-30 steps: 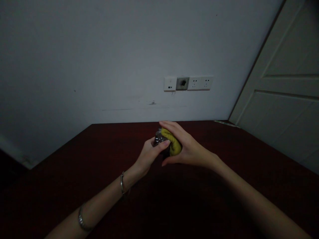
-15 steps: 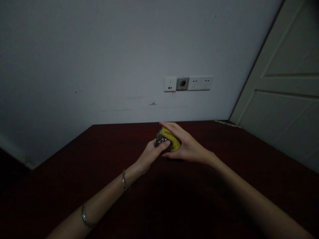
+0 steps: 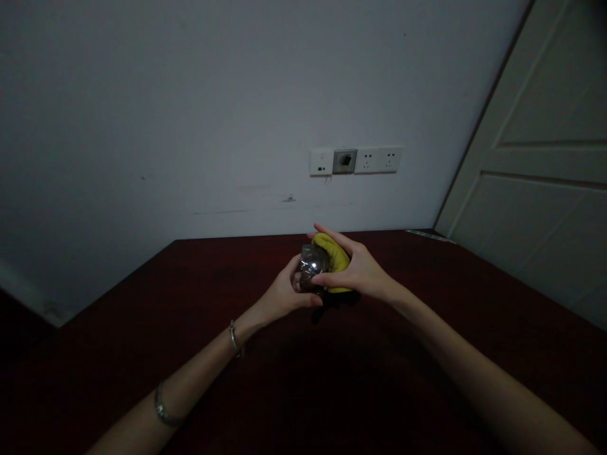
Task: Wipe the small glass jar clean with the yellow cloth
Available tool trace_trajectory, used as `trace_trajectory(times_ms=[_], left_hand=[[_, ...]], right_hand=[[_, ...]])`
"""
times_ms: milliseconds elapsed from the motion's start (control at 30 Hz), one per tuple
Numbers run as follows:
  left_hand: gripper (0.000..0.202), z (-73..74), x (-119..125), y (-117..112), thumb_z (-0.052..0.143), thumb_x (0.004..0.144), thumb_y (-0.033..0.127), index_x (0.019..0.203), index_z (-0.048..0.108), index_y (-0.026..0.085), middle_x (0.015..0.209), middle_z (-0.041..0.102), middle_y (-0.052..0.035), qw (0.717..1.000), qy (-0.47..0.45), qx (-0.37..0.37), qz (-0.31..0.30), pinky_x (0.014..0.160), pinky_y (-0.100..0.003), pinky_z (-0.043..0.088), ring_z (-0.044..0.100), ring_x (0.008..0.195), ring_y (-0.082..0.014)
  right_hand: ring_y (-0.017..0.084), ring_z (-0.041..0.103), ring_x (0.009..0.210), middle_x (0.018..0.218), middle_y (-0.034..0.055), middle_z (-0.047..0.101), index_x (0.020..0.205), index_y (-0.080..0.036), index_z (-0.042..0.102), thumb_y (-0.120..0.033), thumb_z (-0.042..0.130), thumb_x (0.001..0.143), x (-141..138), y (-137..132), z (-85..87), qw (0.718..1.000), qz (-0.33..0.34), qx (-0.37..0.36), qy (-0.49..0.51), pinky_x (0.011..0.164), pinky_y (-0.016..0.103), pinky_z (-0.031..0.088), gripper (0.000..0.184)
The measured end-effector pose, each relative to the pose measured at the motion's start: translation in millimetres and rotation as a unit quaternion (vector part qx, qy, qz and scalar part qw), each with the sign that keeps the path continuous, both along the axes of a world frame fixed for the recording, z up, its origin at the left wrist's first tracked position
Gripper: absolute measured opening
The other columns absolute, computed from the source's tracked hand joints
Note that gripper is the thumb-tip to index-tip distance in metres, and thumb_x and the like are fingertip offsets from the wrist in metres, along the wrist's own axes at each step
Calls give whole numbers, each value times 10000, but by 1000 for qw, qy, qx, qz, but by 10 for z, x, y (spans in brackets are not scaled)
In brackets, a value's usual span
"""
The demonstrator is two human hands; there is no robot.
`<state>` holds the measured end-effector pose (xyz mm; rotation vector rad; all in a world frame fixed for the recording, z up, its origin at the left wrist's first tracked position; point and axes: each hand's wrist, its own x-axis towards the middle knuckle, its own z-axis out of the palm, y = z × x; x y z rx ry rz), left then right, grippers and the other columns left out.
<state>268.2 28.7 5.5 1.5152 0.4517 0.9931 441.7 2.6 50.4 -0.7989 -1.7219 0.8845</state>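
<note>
A small clear, shiny glass-like vessel [image 3: 313,260], which looks like a drinking glass, is held above the dark red table [image 3: 227,272]. My left hand [image 3: 283,292] grips its left side, thumb below and fingers behind it. A yellow cloth [image 3: 336,258] is bunched in my right hand [image 3: 363,268] and pressed against the vessel's right side. My right thumb lies across the front of the vessel, while the fingers reach over the top of the cloth. Part of the vessel is hidden by the cloth and fingers.
A pale wall [image 3: 213,114] rises behind the table, with a row of sockets and switches [image 3: 355,161] on it. At the right stands a white panelled door [image 3: 540,158]. A thin patterned strip [image 3: 429,236] lies at the table's back right edge.
My left thumb has moved down off the vessel's front, and my right thumb now lies across it. More of the vessel shows. The cloth has shifted slightly right.
</note>
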Motion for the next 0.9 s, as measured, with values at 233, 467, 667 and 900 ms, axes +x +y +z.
trace_trajectory(times_ms=[233,467,667,900], left_hand=[[933,-55,-14,14,863,512,357,1294,379,197,1180,602,-155,1000,3,8,-10,884,-422,489,619,1041,-295],[905,-130,-30,37,865,506,359,1269,412,182,1209,571,-152,995,37,79,42,934,-436,444,561,1110,-310],[852,-141,-58,46,836,552,386,1261,414,172,1168,593,-139,985,85,131,74,922,-444,447,573,1080,-306],[833,-76,-72,7,848,518,389,1219,464,153,1092,637,-134,972,110,173,119,885,-436,474,606,1011,-299]], right_hand=[[286,563,1166,1327,142,540,1364,-222,421,-259,830,533,-5,25,-3,999,-6,-28,17,1044,519,383,927],[280,568,1161,1320,124,548,1360,-229,428,-239,829,530,-25,3,4,999,5,-38,14,1033,511,400,921],[277,578,1148,1291,113,573,1364,-239,421,-252,826,545,-32,-8,-1,1000,3,-29,4,1021,503,418,914],[279,534,1199,1348,116,520,1373,-254,403,-267,827,553,-28,-30,10,999,3,-15,-29,1058,515,369,923]])
